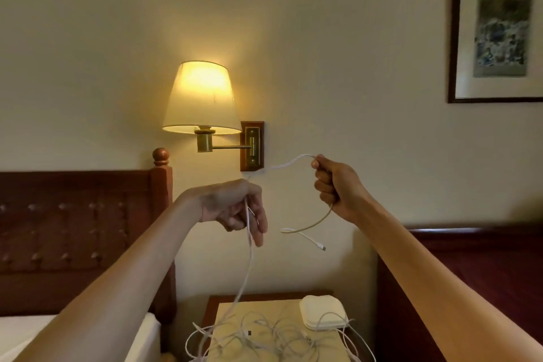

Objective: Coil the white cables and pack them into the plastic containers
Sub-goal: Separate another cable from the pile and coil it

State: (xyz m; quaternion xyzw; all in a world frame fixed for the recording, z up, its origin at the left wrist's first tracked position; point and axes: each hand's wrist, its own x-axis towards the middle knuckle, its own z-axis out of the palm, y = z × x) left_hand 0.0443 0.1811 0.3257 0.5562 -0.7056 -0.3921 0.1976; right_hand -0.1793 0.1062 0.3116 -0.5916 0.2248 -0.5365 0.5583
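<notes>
Nightstand (223, 314): bottom centre of the frame, nearest; a loose tangle of white cables (264, 335) lies uncoiled on it.
Container (323, 313): one white lidded box at the tangle's right edge; cannot tell if anything is packed.
Left hand (235, 209): centre frame, fingers loosely curled round a white cable (248, 261) that trails down to the tangle.
Right hand (335, 185): right of centre, fist gripping the same cable near its plug end (323, 248), which dangles below.
Progress: early, by my judgement; coiling barely begun.
Wall lamp (201, 97): lit, behind the hands.
</notes>
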